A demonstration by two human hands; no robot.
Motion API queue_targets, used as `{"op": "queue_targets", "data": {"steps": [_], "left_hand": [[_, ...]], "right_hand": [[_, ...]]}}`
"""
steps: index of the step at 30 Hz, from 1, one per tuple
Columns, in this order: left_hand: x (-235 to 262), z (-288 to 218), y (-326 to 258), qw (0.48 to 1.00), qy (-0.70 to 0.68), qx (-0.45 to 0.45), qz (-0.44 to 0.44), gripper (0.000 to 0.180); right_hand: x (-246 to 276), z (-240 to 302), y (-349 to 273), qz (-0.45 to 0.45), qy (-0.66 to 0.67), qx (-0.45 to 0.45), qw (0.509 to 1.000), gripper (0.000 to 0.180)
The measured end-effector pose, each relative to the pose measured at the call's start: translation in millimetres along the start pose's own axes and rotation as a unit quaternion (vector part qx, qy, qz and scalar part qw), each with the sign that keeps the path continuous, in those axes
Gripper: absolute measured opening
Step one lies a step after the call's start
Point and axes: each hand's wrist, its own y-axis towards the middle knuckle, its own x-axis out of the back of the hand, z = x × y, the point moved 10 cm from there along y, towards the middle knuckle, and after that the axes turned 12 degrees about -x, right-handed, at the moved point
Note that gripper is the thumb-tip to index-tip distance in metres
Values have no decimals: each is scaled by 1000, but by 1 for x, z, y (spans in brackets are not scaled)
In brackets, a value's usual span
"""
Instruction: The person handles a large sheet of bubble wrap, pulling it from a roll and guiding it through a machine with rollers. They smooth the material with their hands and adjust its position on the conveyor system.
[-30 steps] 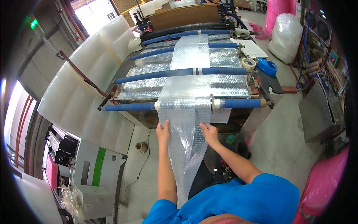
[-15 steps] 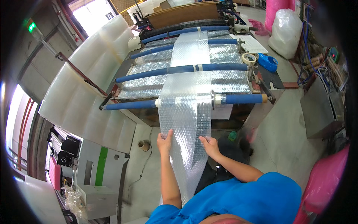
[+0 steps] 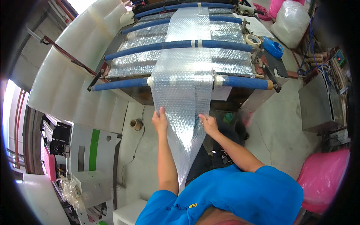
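Observation:
A long sheet of clear bubble wrap (image 3: 176, 101) runs over the front blue roller (image 3: 120, 84) and hangs down toward my body. My left hand (image 3: 160, 120) grips its left edge, thumb pointing up. On the right edge, my right hand (image 3: 209, 125) pinches the sheet with the thumb on top. Between my hands the wrap is folded inward, narrowing to a point near my blue shirt. Farther back, the strip passes across more blue rollers (image 3: 176, 45) over a bed lined with silver bubble foil (image 3: 230, 32).
A tape roll (image 3: 253, 40) and a blue tape ring (image 3: 273, 47) lie at the bed's right. Big rolls of wrap (image 3: 71, 63) stand left, above a grey machine (image 3: 84, 150). A cardboard core (image 3: 136, 124) and a cable are on the floor. Pink wrapped bundles (image 3: 324, 180) sit right.
The view has tipped downward, so the rollers and my hands appear higher. Both hands keep their hold on the sheet's edges. The folded part below them looks narrower.

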Motion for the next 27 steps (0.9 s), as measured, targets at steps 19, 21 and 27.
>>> {"op": "queue_targets", "data": {"steps": [19, 21, 27], "left_hand": [[-10, 1, 3, 993, 39, -67, -89, 37], [-18, 7, 4, 992, 59, -76, -78, 39], [-30, 13, 10, 993, 65, -76, -62, 37]], "right_hand": [[-8, -41, -1, -8, -24, -36, 999, 45], [-4, -35, 5, -16, -43, -10, 999, 46], [-3, -41, 15, -51, -70, -6, 996, 45]]}}
